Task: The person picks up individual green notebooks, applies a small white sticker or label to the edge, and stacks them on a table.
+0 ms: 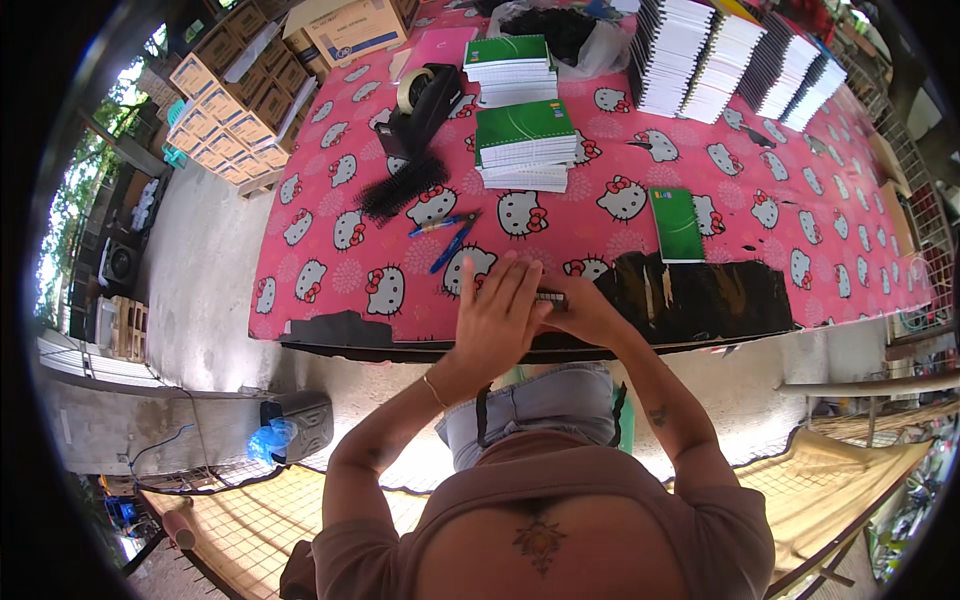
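Note:
At the near edge of the table, my left hand lies flat with its fingers stretched out, against my right hand. The right hand is closed around a small dark object with a ridged, pale-marked edge; most of it is hidden, and its kind is unclear. Just beyond the left hand lie a blue pen and a second blue pen-like tool. A single green notepad rests farther right. Ahead stands a stack of green-covered pads, with another stack behind it.
Black spiral binding coils lie left of the pads, near a black tape dispenser. Tall stacks of spiral notebooks stand far right. A black patch covers the pink tablecloth's near edge. Cardboard boxes are piled at left.

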A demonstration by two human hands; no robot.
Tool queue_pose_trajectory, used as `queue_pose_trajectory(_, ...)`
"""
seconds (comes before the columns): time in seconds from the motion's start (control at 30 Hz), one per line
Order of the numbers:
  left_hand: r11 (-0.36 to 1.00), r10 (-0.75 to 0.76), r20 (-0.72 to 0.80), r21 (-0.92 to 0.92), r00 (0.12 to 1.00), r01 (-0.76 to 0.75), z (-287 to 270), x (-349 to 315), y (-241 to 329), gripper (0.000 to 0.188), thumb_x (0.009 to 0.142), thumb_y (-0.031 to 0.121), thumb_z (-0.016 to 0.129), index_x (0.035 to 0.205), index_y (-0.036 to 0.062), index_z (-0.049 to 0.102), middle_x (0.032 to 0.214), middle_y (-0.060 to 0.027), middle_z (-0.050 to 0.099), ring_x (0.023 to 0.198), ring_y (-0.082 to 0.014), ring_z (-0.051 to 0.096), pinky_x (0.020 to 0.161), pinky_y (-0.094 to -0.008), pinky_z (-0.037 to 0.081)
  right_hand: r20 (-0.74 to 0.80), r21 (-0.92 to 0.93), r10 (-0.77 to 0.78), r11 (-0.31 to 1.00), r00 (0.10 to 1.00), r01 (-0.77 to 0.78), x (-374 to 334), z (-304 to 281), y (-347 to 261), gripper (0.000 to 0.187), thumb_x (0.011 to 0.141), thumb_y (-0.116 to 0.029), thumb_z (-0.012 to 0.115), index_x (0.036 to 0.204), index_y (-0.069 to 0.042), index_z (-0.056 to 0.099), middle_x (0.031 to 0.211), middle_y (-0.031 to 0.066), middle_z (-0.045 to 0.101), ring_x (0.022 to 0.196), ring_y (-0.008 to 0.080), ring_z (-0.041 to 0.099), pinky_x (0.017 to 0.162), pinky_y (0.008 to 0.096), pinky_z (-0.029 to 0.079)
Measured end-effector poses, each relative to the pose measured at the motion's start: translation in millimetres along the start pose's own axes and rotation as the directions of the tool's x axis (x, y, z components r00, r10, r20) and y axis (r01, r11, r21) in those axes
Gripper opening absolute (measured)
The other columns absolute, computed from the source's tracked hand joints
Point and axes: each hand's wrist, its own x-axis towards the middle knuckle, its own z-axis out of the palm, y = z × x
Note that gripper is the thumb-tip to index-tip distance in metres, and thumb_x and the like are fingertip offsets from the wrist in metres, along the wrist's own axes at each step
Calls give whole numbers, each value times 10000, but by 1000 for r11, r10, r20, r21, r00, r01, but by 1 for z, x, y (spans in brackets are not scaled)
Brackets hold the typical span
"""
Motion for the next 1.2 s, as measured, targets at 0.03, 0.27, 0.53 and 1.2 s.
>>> queue_pose_trajectory(0.03,1000,24,-23,-17,999,-24,-1,5,-6,403,931,293,626,1232,27,599,1182,-123,631,1197,-281,566,1151,-605,160,11,-47,-27,999,1000,27,-1,-7,-5,381,824,-74,735,1189,-17,644,972,107,720,892,192,697,810,318,539)
queue_pose_trajectory(0.27,990,34,-166,-130,986,-56,3,11,-6,190,871,173,703,1037,87,672,936,-38,677,900,-219,659,1128,-564,264,8,135,-48,990,999,47,-9,-43,2,181,877,-39,700,1045,25,689,899,81,706,841,126,684,773,270,546)
queue_pose_trajectory(0.53,988,12,-60,-155,998,-21,-8,14,-2,201,847,168,716,1005,64,646,823,-63,633,789,-277,627,735,-405,482,-64,-57,-224,974,972,221,-6,-38,-3,123,784,-14,708,841,8,602,782,83,634,722,168,674,657,291,530)
queue_pose_trajectory(1.2,826,207,-201,-489,958,-281,-34,95,-4,318,804,18,716,1117,44,670,1011,-124,693,886,-327,681,726,-376,559,-460,-363,-195,931,866,17,-56,-71,-35,280,769,-15,749,1041,-45,689,969,131,715,891,323,694,767,389,531)
